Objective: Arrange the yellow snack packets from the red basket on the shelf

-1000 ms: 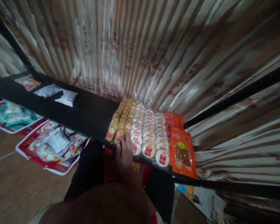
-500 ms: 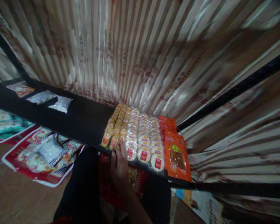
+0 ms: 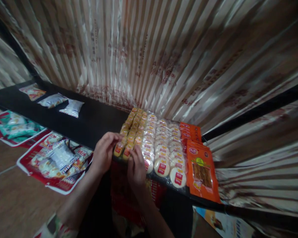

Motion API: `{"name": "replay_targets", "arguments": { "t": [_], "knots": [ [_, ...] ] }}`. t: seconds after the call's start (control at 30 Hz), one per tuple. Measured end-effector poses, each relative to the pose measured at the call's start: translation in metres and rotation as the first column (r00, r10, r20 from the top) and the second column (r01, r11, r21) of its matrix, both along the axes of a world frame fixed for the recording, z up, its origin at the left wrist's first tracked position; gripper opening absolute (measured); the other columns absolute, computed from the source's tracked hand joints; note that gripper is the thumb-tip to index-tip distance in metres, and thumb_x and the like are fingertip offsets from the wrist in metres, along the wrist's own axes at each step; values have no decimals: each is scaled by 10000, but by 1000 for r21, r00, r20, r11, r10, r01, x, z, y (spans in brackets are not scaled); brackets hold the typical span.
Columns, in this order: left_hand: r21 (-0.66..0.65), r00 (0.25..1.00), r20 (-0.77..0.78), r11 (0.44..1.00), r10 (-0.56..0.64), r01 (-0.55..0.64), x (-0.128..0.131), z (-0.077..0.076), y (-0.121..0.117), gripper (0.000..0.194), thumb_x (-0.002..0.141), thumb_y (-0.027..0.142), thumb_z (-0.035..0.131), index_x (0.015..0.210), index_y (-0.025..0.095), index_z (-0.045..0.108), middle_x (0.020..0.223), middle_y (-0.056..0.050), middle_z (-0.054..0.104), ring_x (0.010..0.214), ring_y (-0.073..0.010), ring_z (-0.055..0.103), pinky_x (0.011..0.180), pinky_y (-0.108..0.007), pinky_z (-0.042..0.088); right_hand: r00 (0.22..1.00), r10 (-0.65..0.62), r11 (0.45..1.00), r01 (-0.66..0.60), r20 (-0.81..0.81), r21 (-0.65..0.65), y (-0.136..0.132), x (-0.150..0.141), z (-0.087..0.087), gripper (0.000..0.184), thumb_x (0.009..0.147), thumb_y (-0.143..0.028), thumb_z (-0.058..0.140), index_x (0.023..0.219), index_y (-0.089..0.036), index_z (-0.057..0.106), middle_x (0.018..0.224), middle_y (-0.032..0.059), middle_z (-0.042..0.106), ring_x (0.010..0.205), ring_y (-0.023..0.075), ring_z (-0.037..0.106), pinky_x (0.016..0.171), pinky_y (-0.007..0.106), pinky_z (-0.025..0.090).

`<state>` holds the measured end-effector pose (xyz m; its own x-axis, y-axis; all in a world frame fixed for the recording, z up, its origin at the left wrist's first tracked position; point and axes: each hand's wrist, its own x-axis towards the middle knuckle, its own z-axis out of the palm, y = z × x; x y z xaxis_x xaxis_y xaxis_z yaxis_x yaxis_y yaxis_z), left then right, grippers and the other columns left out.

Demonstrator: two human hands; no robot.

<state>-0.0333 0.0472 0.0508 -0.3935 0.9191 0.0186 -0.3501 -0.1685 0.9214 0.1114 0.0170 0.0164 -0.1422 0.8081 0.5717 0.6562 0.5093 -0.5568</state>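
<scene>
Fingers (image 3: pixel 112 137): bent on left hand (image 3: pixel 102 152) and right hand (image 3: pixel 136 169), at yellow packs (image 3: pixel 133 131), perhaps steadying them; cannot tell if gripping
Packs: rowed on shelf (image 3: pixel 96 115), labels (image 3: pixel 118 149) outward, presumably for reading

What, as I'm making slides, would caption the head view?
Left hand and right hand at yellow snack rows on a black shelf, beside white snacks.

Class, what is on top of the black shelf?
Three small packets, golden snacks, white round snacks and orange pouches. The right hand covers some golden snacks; the black shelf beneath all these is hidden.
</scene>
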Motion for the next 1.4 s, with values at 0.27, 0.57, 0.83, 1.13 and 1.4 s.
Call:
{"name": "replay_targets", "arguments": {
  "t": [0.27,0.57,0.83,1.13,1.4],
  "knots": [
    [-210,992,60,970,-111,121,0,-47,67,606,902,565,207,1323,209,458,1473,-41,330,1370,-178,263,1148,-337,170,989,-46,993,60,140,-102,47,7,20,421,928,-260,311,1232,-56,518,1382,186,436,1338,241,323,1069,477,341],
    [-250,931,114,898,-345,364,11,-49,77,625,898,580,168,1408,258,333,1469,27,309,1364,-174,259,1136,-307,216,954,-5,989,48,298,-138,77,6,10,476,929,-284,284,1255,-18,506,1382,209,427,1341,266,309,1070,497,324],
    [-202,952,43,930,-304,306,-5,-57,89,710,886,602,113,1406,176,341,1478,-32,289,1377,-161,230,1149,-305,154,959,6,987,40,284,-157,86,6,13,471,936,-297,286,1293,-52,472,1414,171,398,1358,234,277,1092,466,299],
    [-256,934,-32,907,-355,336,8,-54,115,658,868,633,178,1378,276,391,1441,18,363,1346,-199,304,1133,-336,214,919,-34,985,97,394,-141,116,7,8,468,918,-272,345,1329,-66,435,1438,178,357,1369,270,249,1084,499,263],
    [-301,946,-71,911,-317,283,14,-50,113,572,876,589,269,1306,288,498,1322,21,522,1304,-223,381,1113,-330,263,917,-33,984,100,398,-148,121,4,-2,479,909,-297,362,1327,-75,442,1422,173,385,1362,276,264,1076,502,267]
  ]
}}
